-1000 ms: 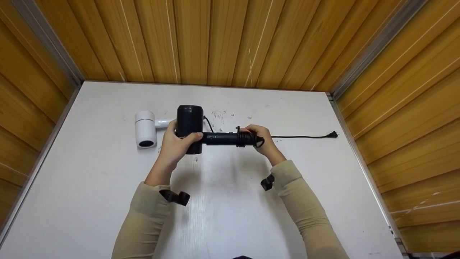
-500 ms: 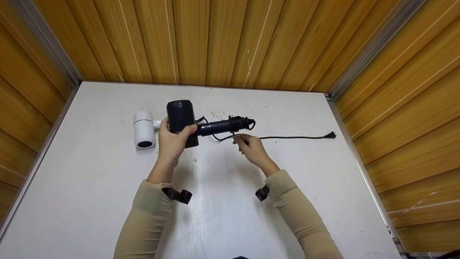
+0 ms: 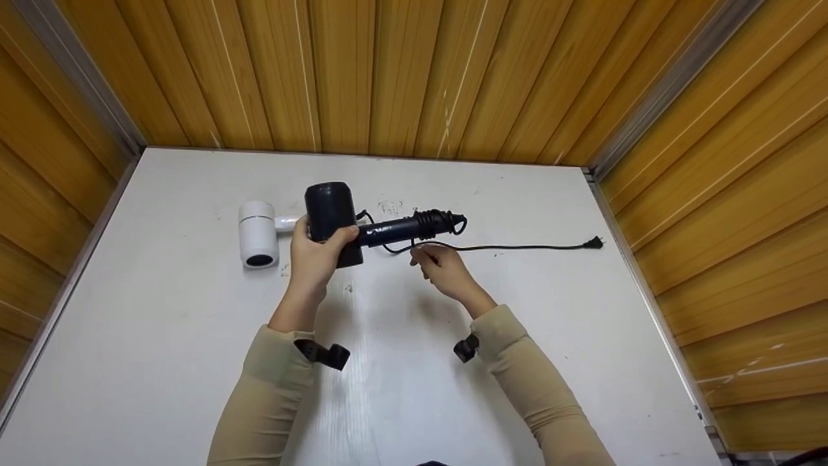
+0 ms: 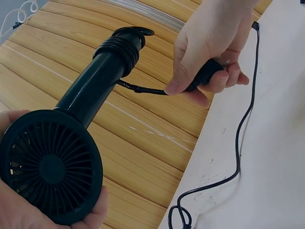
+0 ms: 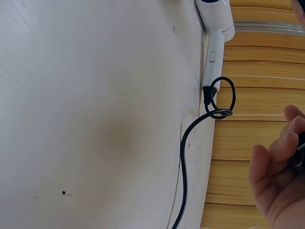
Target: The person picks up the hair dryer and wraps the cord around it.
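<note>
My left hand (image 3: 314, 255) grips a black hair dryer (image 3: 328, 207) by its barrel, thumb near the joint with the handle. The dryer is raised over the white table, its handle pointing right and slightly away. A black cord (image 4: 116, 52) is wound in several turns round the handle's end. In the left wrist view the dryer's round slotted grille faces the camera. Below the handle in the head view, my right hand (image 3: 446, 268) pinches the free end of that cord, with a black plug (image 4: 207, 74) partly hidden inside its fingers.
A white hair dryer (image 3: 257, 233) lies on the table (image 3: 162, 356) at the left, its handle partly behind my left hand. Its black cord (image 3: 517, 247) runs right to a plug (image 3: 594, 243). Wood-patterned panels (image 3: 401, 77) stand behind and at both sides.
My right hand has moved from the handle's end down and left, and a short length of cord now hangs off the winding to it. The black dryer's handle has tilted upward.
</note>
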Action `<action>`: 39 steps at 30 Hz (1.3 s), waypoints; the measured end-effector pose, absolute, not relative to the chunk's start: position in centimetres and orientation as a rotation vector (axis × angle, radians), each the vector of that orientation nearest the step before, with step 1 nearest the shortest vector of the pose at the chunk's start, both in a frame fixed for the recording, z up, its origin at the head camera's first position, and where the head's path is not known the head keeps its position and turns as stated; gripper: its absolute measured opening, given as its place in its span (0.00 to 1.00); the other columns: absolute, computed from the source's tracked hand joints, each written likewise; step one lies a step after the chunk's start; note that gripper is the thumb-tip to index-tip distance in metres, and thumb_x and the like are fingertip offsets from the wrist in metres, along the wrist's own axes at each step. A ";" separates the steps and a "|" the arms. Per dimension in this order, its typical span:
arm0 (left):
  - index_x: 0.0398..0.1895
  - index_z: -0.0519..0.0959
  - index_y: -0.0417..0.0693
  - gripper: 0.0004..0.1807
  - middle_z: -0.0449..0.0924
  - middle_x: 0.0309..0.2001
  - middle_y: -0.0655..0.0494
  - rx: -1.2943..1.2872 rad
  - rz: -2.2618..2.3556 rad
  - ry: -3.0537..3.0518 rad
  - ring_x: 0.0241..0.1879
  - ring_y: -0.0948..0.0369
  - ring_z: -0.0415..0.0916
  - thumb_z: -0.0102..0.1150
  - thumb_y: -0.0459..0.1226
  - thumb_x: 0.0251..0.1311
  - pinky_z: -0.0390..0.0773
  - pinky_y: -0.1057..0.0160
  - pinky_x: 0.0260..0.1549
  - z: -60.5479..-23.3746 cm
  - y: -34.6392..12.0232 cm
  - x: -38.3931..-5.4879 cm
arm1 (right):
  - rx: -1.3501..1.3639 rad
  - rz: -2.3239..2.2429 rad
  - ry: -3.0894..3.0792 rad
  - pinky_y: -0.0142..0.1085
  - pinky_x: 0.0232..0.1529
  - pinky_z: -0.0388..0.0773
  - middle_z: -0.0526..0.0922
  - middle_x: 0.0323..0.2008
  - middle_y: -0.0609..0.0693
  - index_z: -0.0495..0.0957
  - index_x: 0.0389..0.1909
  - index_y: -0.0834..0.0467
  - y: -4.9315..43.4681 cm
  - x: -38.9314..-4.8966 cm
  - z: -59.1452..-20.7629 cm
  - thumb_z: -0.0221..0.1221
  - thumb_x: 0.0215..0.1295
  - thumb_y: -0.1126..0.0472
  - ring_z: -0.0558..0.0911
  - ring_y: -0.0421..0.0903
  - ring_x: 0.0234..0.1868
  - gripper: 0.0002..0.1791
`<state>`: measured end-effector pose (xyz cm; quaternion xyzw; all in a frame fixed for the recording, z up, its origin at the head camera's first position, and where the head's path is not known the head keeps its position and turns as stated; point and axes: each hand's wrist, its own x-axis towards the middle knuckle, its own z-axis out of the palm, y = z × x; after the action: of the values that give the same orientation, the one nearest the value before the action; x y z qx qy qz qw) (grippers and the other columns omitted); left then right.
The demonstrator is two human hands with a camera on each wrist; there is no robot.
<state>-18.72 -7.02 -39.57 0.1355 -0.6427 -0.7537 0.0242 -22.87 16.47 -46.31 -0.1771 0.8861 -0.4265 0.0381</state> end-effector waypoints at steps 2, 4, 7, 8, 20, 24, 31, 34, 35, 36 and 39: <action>0.70 0.54 0.45 0.44 0.68 0.55 0.44 0.427 -2.326 -1.987 0.48 0.51 0.76 0.64 0.38 0.51 0.77 0.56 0.49 -39.7 -7.0 -18.7 | -0.536 -1.283 2.713 0.31 0.21 0.71 0.71 0.17 0.45 0.81 0.31 0.57 16.4 -22.9 -46.5 0.46 0.73 0.51 0.70 0.39 0.18 0.19; 0.70 0.53 0.45 0.44 0.68 0.55 0.44 0.439 -2.311 -1.981 0.48 0.52 0.76 0.64 0.38 0.51 0.77 0.57 0.48 -39.9 -7.1 -18.7 | -0.517 -1.287 2.696 0.31 0.21 0.71 0.71 0.17 0.45 0.81 0.31 0.57 16.3 -22.9 -46.7 0.46 0.72 0.50 0.70 0.39 0.18 0.20; 0.69 0.55 0.45 0.44 0.69 0.54 0.45 0.463 -2.274 -1.962 0.47 0.52 0.76 0.65 0.38 0.50 0.77 0.58 0.47 -40.1 -7.1 -18.7 | -0.493 -1.318 2.665 0.31 0.21 0.70 0.71 0.16 0.45 0.81 0.31 0.60 16.4 -22.6 -46.8 0.47 0.72 0.50 0.70 0.39 0.17 0.21; 0.69 0.56 0.45 0.43 0.69 0.53 0.45 0.471 -2.259 -1.957 0.46 0.53 0.76 0.66 0.39 0.49 0.77 0.58 0.47 -40.2 -7.2 -18.8 | -0.487 -1.334 2.655 0.31 0.21 0.70 0.71 0.16 0.45 0.81 0.31 0.61 16.4 -22.4 -46.8 0.47 0.72 0.50 0.70 0.39 0.17 0.22; 0.70 0.53 0.46 0.45 0.69 0.55 0.46 0.505 -2.147 -1.969 0.50 0.53 0.73 0.66 0.40 0.50 0.76 0.57 0.49 -40.8 -7.8 -19.3 | -0.609 -1.245 2.801 0.32 0.33 0.76 0.82 0.34 0.51 0.80 0.46 0.59 16.6 -20.2 -44.4 0.54 0.68 0.52 0.76 0.40 0.31 0.16; 0.72 0.51 0.47 0.47 0.67 0.57 0.45 0.511 -2.119 -1.999 0.51 0.54 0.72 0.66 0.41 0.51 0.76 0.57 0.51 -40.9 -8.0 -19.3 | -0.664 -1.233 2.894 0.34 0.36 0.79 0.83 0.41 0.54 0.77 0.54 0.61 16.6 -19.6 -43.3 0.55 0.67 0.57 0.79 0.41 0.35 0.18; 0.70 0.54 0.46 0.46 0.69 0.55 0.46 0.529 -2.073 -2.023 0.50 0.54 0.72 0.67 0.41 0.49 0.76 0.57 0.50 -41.0 -7.9 -19.3 | -0.773 -1.439 2.841 0.28 0.28 0.74 0.83 0.32 0.51 0.77 0.46 0.60 16.3 -19.0 -41.8 0.58 0.63 0.62 0.76 0.38 0.27 0.11; 0.70 0.55 0.46 0.45 0.70 0.54 0.46 0.535 -2.052 -2.039 0.50 0.54 0.72 0.67 0.42 0.48 0.76 0.57 0.49 -41.1 -7.8 -19.2 | -0.789 -1.489 2.780 0.29 0.30 0.76 0.84 0.35 0.51 0.78 0.45 0.60 16.4 -19.0 -41.4 0.62 0.61 0.61 0.79 0.39 0.31 0.13; 0.69 0.55 0.46 0.45 0.70 0.54 0.46 0.537 -2.045 -2.046 0.50 0.54 0.72 0.67 0.42 0.48 0.76 0.57 0.49 -41.2 -7.8 -19.2 | -0.799 -1.483 2.765 0.30 0.30 0.77 0.85 0.35 0.51 0.78 0.46 0.61 16.4 -18.9 -41.4 0.63 0.59 0.60 0.80 0.40 0.32 0.15; 0.69 0.56 0.47 0.45 0.70 0.54 0.46 0.545 -2.037 -2.054 0.50 0.53 0.72 0.67 0.42 0.48 0.76 0.56 0.49 -41.2 -7.8 -19.2 | -0.809 -1.472 2.755 0.32 0.31 0.79 0.85 0.34 0.51 0.78 0.47 0.61 16.4 -18.9 -41.3 0.64 0.58 0.60 0.81 0.40 0.32 0.16; 0.69 0.56 0.47 0.45 0.70 0.54 0.46 0.554 -2.018 -2.080 0.51 0.53 0.72 0.67 0.42 0.48 0.74 0.56 0.51 -41.5 -7.7 -19.1 | -0.851 -1.433 2.737 0.34 0.31 0.80 0.85 0.34 0.52 0.77 0.49 0.62 16.4 -18.8 -41.1 0.65 0.58 0.60 0.83 0.42 0.33 0.19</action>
<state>-19.09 -7.74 -41.47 0.1870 -0.7017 -0.6808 0.0953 -18.82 16.40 -41.13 -0.2655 0.8536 -0.4470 -0.0315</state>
